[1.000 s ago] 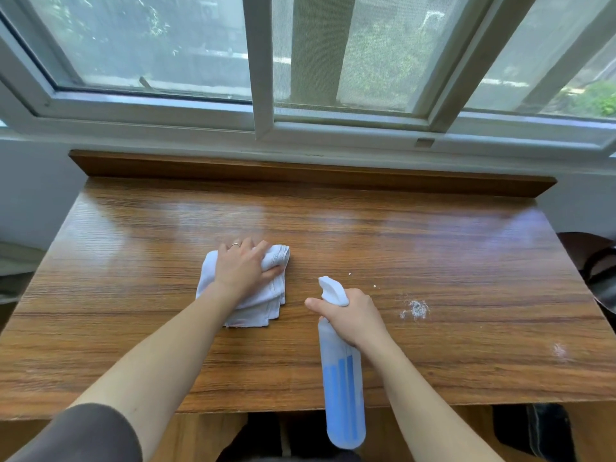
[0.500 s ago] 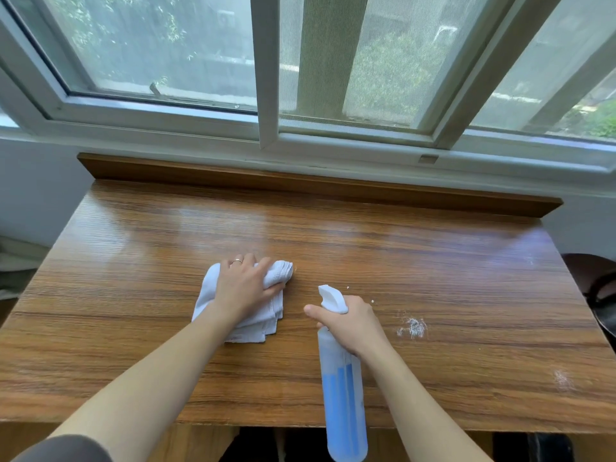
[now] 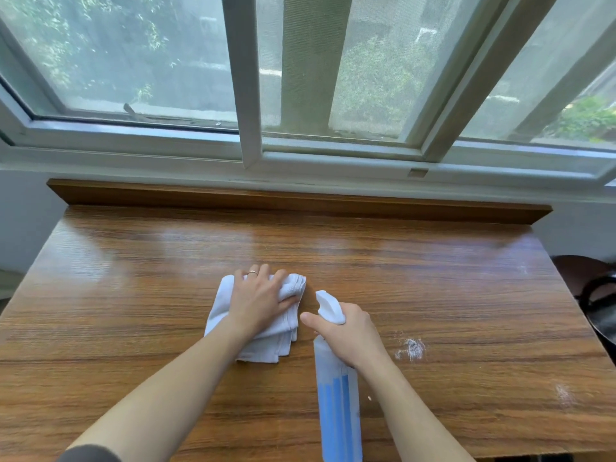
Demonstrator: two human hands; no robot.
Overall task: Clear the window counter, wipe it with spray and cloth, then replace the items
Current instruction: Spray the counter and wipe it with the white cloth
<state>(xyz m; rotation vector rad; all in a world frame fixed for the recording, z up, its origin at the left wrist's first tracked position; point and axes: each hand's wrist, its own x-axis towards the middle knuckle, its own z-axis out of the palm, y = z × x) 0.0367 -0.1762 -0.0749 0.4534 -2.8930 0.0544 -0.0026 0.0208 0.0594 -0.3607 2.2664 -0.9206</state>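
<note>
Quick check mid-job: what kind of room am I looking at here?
Probably a home room, at a wooden counter set against the wall under a sliding window with greenery outside. A dark chair, partly seen, stands at the right.

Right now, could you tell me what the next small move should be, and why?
Probably slide the cloth under the left hand rightwards, past the spray bottle gripped in the right hand, to the white smudge. That mark sits unwiped on the counter, just beyond the right hand.
</note>
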